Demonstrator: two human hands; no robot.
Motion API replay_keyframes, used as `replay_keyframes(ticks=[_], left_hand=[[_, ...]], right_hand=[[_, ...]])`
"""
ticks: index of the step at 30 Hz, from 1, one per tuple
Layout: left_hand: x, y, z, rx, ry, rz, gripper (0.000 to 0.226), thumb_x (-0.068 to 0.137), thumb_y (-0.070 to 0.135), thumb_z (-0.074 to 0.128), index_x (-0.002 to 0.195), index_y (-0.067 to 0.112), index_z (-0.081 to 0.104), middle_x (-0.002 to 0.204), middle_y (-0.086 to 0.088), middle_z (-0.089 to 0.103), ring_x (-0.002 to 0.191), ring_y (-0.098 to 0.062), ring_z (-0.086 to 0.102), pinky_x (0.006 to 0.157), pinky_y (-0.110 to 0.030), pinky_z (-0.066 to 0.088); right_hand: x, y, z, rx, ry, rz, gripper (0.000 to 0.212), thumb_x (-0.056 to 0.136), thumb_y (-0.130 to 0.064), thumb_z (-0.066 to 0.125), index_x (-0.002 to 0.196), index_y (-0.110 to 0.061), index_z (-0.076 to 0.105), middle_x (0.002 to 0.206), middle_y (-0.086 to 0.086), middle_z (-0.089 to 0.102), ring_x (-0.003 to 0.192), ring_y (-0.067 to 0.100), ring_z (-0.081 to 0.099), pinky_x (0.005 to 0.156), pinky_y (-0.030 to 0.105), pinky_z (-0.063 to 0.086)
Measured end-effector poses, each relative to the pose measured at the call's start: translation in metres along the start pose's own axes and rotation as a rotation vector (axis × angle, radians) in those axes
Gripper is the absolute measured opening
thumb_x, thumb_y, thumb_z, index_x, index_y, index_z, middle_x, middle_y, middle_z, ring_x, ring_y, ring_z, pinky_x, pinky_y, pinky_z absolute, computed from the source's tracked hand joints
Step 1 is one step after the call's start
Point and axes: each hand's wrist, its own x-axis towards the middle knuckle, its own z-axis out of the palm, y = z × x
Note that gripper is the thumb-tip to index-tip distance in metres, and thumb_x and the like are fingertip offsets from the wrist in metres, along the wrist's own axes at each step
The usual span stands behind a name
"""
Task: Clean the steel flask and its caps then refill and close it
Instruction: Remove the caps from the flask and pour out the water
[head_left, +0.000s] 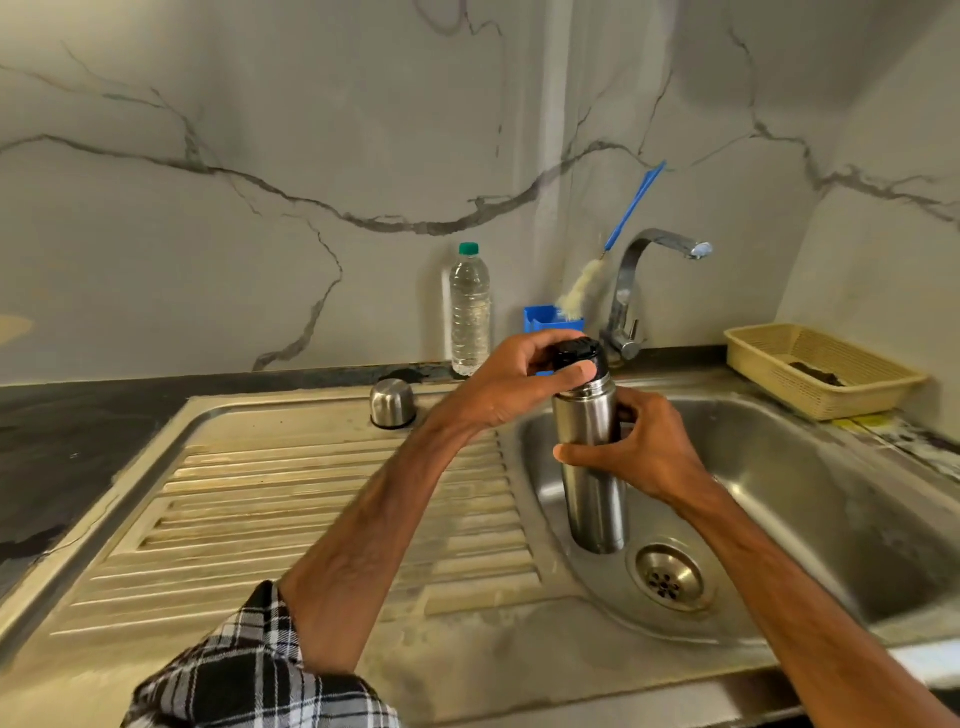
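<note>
Steel flask (595, 483), upright with a slight tilt, held inside the sink basin (831, 493); its base lies just beside the drain (670, 577), and whether it touches the basin floor cannot be told. Black inner cap (577, 354) sits on the flask's mouth. Left hand (509, 387), its forearm emerging from a plaid sleeve (249, 675), grasps this cap from above, with the fingers curled over its top and the thumb pressed against its side. Right hand (649, 452) grips the flask's body at mid-height, with the thumb across the front and the fingers wrapped behind. Steel outer cap (393, 402) stands mouth-down at the far edge of the ribbed drainboard (311, 519), well apart from the flask. Behind the hands, a clear water bottle (470, 312) with a green lid stands on the counter against the marbled wall (260, 130). Beside it is a blue holder (540, 318), and a bottle brush (618, 234) with a blue handle rises from it with its bristle head lowest. The curved tap (636, 280) stands just to the right, its spout turned over the basin. A beige basket (779, 369) rests on the counter at far right.
</note>
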Motion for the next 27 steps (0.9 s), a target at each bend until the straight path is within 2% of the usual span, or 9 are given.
replay_keyframes(ticks=[3,11,13,15,18,20,22,24,27], left_hand=[[0.0,-0.002,0.001,-0.006,-0.013,0.017,0.049,0.091,0.03,0.074,0.135,0.013,0.062,0.123,-0.002,0.073,0.115,-0.015,0.068,0.107,-0.043,0.051],[0.006,0.002,0.025,0.22,0.195,0.061,0.039,0.09,0.044,0.068,0.122,0.022,0.07,0.108,0.007,0.075,0.101,-0.008,0.07,0.097,-0.041,0.056],[0.005,0.003,0.031,0.282,0.258,0.054,0.032,0.092,0.043,0.069,0.115,0.021,0.071,0.101,0.007,0.074,0.093,-0.008,0.07,0.088,-0.034,0.058],[0.003,0.005,0.042,0.34,0.394,0.058,0.025,0.091,0.042,0.071,0.1,0.018,0.073,0.085,0.007,0.073,0.076,-0.005,0.067,0.068,-0.02,0.051],[-0.001,0.009,0.056,0.342,0.673,-0.025,0.039,0.077,0.057,0.08,0.086,0.02,0.072,0.073,0.012,0.069,0.065,0.0,0.065,0.053,-0.012,0.045],[-0.003,0.008,0.055,0.337,0.752,-0.132,0.063,0.062,0.075,0.08,0.091,0.02,0.067,0.078,0.012,0.068,0.069,-0.001,0.066,0.055,-0.017,0.05],[-0.002,0.006,0.05,0.276,0.715,-0.223,0.079,0.054,0.081,0.08,0.1,0.021,0.059,0.088,0.011,0.066,0.079,-0.004,0.065,0.063,-0.022,0.054],[0.0,0.006,0.046,0.182,0.596,-0.222,0.08,0.06,0.073,0.084,0.113,0.022,0.053,0.102,0.011,0.064,0.092,-0.005,0.064,0.077,-0.022,0.055],[0.002,0.01,0.039,0.079,0.325,-0.139,0.057,0.081,0.041,0.084,0.129,0.025,0.058,0.117,0.008,0.065,0.108,-0.009,0.064,0.095,-0.025,0.053]], right_hand=[[0.0,0.001,0.0,0.013,-0.01,0.003,0.065,0.052,-0.034,0.097,0.108,-0.023,0.068,0.098,-0.008,0.073,0.09,0.003,0.069,0.075,0.018,0.053],[-0.002,0.001,0.005,0.03,0.099,-0.002,0.053,0.054,-0.032,0.097,0.098,-0.02,0.069,0.085,-0.006,0.074,0.075,0.005,0.07,0.072,0.029,0.061],[-0.004,0.002,0.008,0.01,0.116,0.001,0.047,0.055,-0.033,0.096,0.092,-0.023,0.068,0.08,-0.006,0.072,0.07,0.006,0.069,0.069,0.031,0.062],[-0.004,0.003,0.013,-0.039,0.159,-0.008,0.043,0.054,-0.039,0.094,0.084,-0.026,0.066,0.073,-0.008,0.07,0.065,0.007,0.067,0.066,0.034,0.061],[-0.005,0.004,0.021,-0.103,0.199,-0.019,0.046,0.054,-0.048,0.089,0.085,-0.029,0.061,0.075,-0.01,0.068,0.068,0.007,0.065,0.067,0.035,0.06],[-0.004,0.003,0.023,-0.138,0.197,-0.03,0.051,0.056,-0.045,0.091,0.094,-0.027,0.062,0.085,-0.012,0.069,0.076,0.009,0.066,0.073,0.035,0.059],[-0.004,0.002,0.024,-0.168,0.204,-0.031,0.057,0.057,-0.043,0.092,0.103,-0.026,0.063,0.09,-0.012,0.069,0.08,0.01,0.066,0.076,0.033,0.059],[-0.001,0.003,0.024,-0.17,0.209,-0.018,0.055,0.057,-0.043,0.092,0.1,-0.026,0.063,0.086,-0.012,0.068,0.078,0.009,0.065,0.074,0.033,0.058],[0.002,0.009,0.019,-0.157,0.208,0.01,0.05,0.057,-0.044,0.092,0.093,-0.027,0.062,0.08,-0.012,0.066,0.074,0.007,0.065,0.067,0.029,0.057]])
